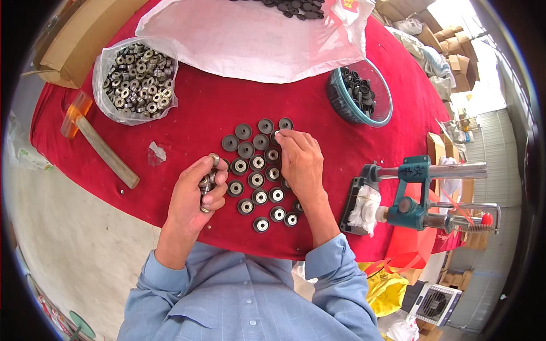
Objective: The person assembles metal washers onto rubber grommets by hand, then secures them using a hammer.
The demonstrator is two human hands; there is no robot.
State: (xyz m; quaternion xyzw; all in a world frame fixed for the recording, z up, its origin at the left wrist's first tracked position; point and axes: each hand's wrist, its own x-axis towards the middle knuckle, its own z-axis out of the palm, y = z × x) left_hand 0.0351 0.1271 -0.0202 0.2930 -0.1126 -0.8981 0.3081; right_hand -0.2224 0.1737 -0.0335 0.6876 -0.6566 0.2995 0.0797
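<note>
Steel bearings (pixel 206 183) sit stacked in my left hand (pixel 196 196), its fingers curled tight around them, while my right hand (pixel 300 162) pinches one closed at its fingertips (pixel 280 134), over a black wheel (pixel 274 137) in the grid. I judge it best to seat the bearing square over the wheel's hole, just under the fingertips, pressing straight down so neighbouring wheels stay put.

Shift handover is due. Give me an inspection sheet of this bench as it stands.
Surface: red cloth over a table.
Job's things: dark wheels laid in rows, most fitted with bearings, top few empty; bag of bearings; bowl of wheels.
Clutter: mallet, white sack, cardboard box.
Grips: left hand holds a stack of bearings; right hand presses its fingertips on a wheel in the top row.
Cables: nothing seen.
Surroundings: teal hand press on the right, cartons beyond.
</note>
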